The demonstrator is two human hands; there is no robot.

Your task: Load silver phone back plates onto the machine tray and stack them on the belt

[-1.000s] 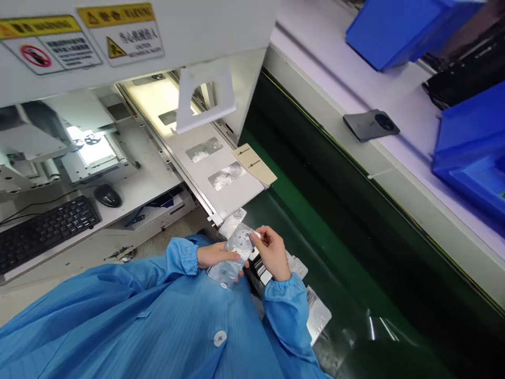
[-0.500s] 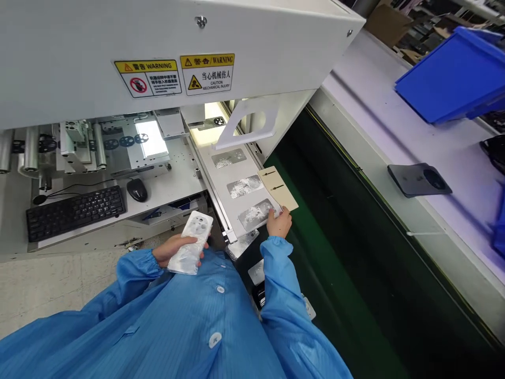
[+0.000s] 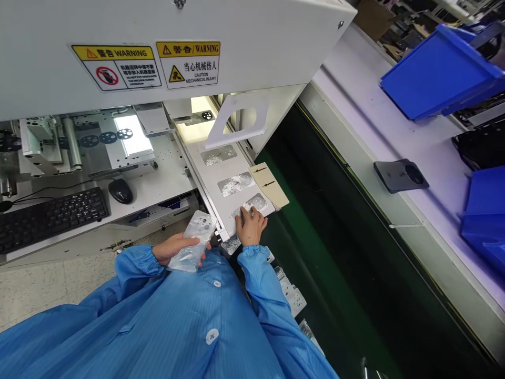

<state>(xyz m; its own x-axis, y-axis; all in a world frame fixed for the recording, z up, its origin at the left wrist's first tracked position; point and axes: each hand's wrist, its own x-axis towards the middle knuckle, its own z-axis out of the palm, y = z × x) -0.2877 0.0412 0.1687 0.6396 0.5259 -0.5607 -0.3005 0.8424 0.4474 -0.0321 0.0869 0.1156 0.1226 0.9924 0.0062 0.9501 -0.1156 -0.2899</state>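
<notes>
My left hand (image 3: 175, 248) is closed round a phone-sized panel in clear film (image 3: 200, 228), held upright in front of my chest. Camera-like holes show at its top end. My right hand (image 3: 250, 226) lies over the nearest thin phone-back sheet (image 3: 258, 201) on the white slide plate (image 3: 209, 181). Its fingers are apart and bent, their tips touching the sheet and covering part of it. Farther up the plate lie a second silvery sheet (image 3: 235, 184) and a third (image 3: 219, 155), each with camera holes at one end.
A white machine hood (image 3: 252, 47) overhangs the plate, with a cut-out white bracket (image 3: 239, 123) below. A beige board (image 3: 272, 187) juts out at the right. Left are a keyboard (image 3: 55, 213) and a mouse (image 3: 120, 191). A dark green belt (image 3: 335, 252) runs alongside.
My right hand has moved left from the plate's right corner onto the nearest sheet. My left hand keeps its hold on the wrapped panel. The view has shifted slightly.
</notes>
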